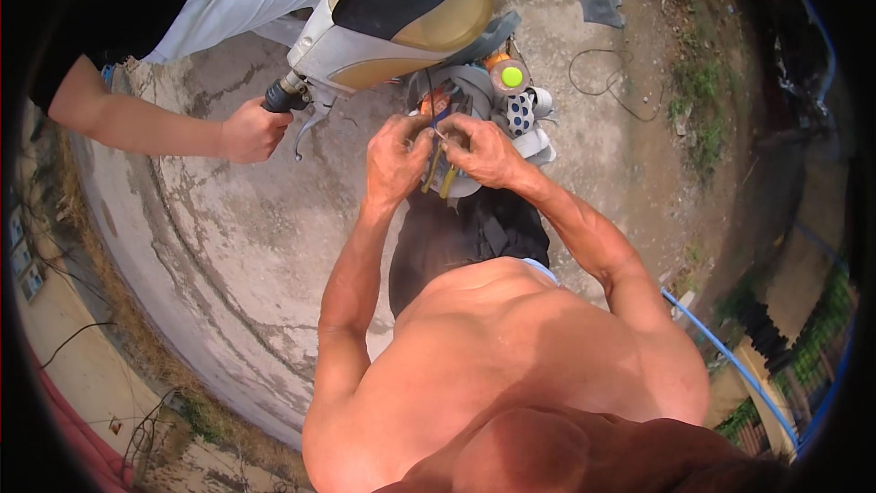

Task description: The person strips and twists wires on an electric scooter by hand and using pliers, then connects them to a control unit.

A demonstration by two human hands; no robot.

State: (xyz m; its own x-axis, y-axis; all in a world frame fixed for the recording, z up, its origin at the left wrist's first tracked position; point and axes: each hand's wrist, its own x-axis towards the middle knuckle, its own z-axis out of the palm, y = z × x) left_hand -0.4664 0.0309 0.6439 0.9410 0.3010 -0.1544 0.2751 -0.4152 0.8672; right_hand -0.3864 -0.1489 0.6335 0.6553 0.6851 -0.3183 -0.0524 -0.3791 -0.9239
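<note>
A thin dark wire (431, 91) hangs down from beneath the scooter's front (365, 71). My left hand (397, 160) and my right hand (479, 151) meet at its lower end, fingertips pinched close together around it. How the wire lies between the fingers is too small to make out. Just below my fingers is a pair of pliers with yellow handles (447, 183), over a light container (467, 186) that my hands partly hide. Something orange and blue shows above my fingertips among the tools.
A co-worker's hand (255, 131) grips the black handlebar grip (278, 97) at the left. Beside the container are an orange roll with a yellow-green centre (512, 78) and a dotted white item (520, 114). A loose wire loop (598, 91) and a grey scrap (600, 9) lie on the concrete.
</note>
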